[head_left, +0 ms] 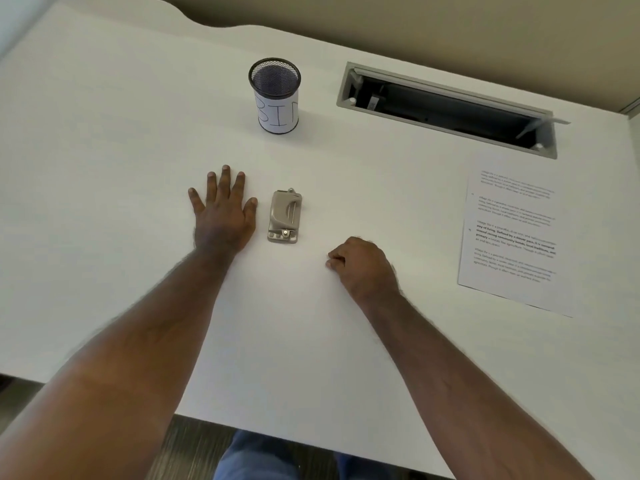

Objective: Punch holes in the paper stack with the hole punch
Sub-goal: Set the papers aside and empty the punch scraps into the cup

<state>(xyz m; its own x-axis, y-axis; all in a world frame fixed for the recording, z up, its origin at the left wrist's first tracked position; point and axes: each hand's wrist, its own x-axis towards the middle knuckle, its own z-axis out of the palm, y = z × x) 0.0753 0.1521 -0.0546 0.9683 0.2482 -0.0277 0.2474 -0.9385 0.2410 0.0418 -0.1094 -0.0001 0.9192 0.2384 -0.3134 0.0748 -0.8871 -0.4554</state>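
Note:
A small beige hole punch point(284, 216) lies flat in the middle of the white desk point(104, 168). My left hand point(223, 209) rests palm down just left of it, fingers spread, holding nothing. My right hand point(362, 265) sits on the desk to the lower right of the punch, fingers curled under, with nothing visible in it. The paper stack point(512, 233), white sheets with printed text, lies at the right side of the desk, well apart from both hands.
A black mesh cup point(276, 97) with a white label reading "BIN" stands behind the punch. An open cable slot point(446, 109) with a grey frame is set into the desk at the back right. The desk's front edge runs below my forearms.

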